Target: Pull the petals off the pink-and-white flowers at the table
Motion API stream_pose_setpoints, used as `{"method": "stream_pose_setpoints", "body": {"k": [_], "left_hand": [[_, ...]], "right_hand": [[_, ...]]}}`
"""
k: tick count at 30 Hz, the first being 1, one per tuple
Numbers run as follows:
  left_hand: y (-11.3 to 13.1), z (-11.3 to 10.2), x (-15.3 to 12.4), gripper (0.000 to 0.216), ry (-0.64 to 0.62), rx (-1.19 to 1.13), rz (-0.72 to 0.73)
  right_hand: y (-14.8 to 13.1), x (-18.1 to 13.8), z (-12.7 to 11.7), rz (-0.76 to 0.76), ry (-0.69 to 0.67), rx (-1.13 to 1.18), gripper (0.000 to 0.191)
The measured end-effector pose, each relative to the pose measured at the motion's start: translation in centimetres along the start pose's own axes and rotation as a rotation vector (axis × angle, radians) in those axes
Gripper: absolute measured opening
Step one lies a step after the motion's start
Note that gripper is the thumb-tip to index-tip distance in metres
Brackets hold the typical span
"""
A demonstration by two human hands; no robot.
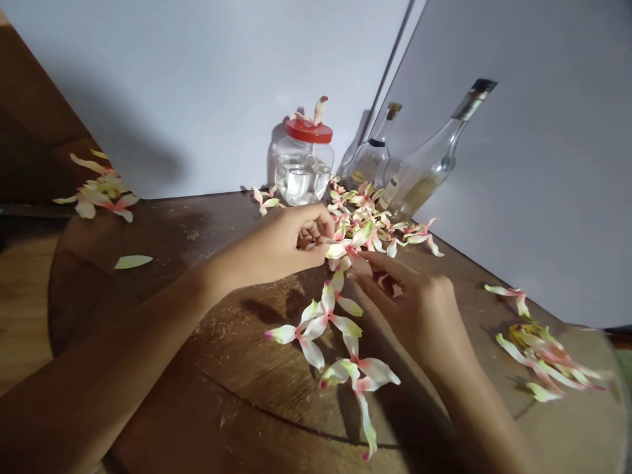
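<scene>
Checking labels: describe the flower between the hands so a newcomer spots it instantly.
On the wooden table, find the red-lidded jar. Nearer the camera, the left hand and right hand flank a pink-centred white flower. The right hand pinches it; neighbouring flowers lie loose.

Both bare forearms come in from the near edge and converge in front of the body. The left forearm slants long and low to a nearly straight wrist; the left hand arches, index curved above the thumb, other fingers curled inside. The right forearm rises steeper, and the right hand turns inward, thumb and index in a pinch, the hands near each other but apart
</scene>
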State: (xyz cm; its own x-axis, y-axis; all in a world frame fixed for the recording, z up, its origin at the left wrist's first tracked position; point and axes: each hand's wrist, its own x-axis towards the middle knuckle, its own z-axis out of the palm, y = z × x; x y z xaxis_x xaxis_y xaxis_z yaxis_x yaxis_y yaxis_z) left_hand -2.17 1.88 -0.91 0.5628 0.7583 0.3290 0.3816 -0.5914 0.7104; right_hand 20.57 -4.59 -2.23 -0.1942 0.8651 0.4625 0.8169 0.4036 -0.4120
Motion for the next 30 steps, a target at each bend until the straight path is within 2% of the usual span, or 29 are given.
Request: {"method": "stream_pose_setpoints", "body": {"k": [4, 6, 8, 10, 13, 18, 22, 30], "left_hand": [[0.0, -0.1, 0.0, 0.016, -0.096, -0.035, -0.042], [0.2, -0.2, -0.1, 0.019, -0.064, 0.026, -0.045], [0.6, -0.1, -0.1, 0.020, 0.025, 0.130, 0.038], [0.9, 0.3, 0.0, 0.018, 0.083, 0.203, 0.190], [1.1, 1.1, 0.0, 0.015, 0.044, 0.187, 0.329], [0.7, 1.7, 0.0, 0.018, 0.066, 0.067, 0.169], [0.5, 1.6, -0.1, 0.014, 0.033, -0.041, 0.094], [0.6, 1.5, 0.1, 0.011, -0.009, -0.145, 0.070]], "right_hand": [[0.0, -0.1, 0.0, 0.020, 0.007, 0.018, 0.019], [0.0, -0.2, -0.1, 0.035, -0.003, 0.056, 0.016], [-0.1, -0.2, -0.2, 0.038, -0.035, 0.103, 0.014], [-0.2, -0.1, -0.4, 0.015, -0.087, 0.148, 0.014], [-0.3, -0.1, -0.5, -0.033, -0.165, 0.223, 0.015], [-0.1, -0.3, -0.1, 0.075, -0.182, 0.505, 0.017], [-0.4, -0.3, 0.2, 0.061, -0.172, 0.769, 0.013], [-0.8, -0.1, 0.2, 0.055, -0.145, 0.791, 0.013]]}}
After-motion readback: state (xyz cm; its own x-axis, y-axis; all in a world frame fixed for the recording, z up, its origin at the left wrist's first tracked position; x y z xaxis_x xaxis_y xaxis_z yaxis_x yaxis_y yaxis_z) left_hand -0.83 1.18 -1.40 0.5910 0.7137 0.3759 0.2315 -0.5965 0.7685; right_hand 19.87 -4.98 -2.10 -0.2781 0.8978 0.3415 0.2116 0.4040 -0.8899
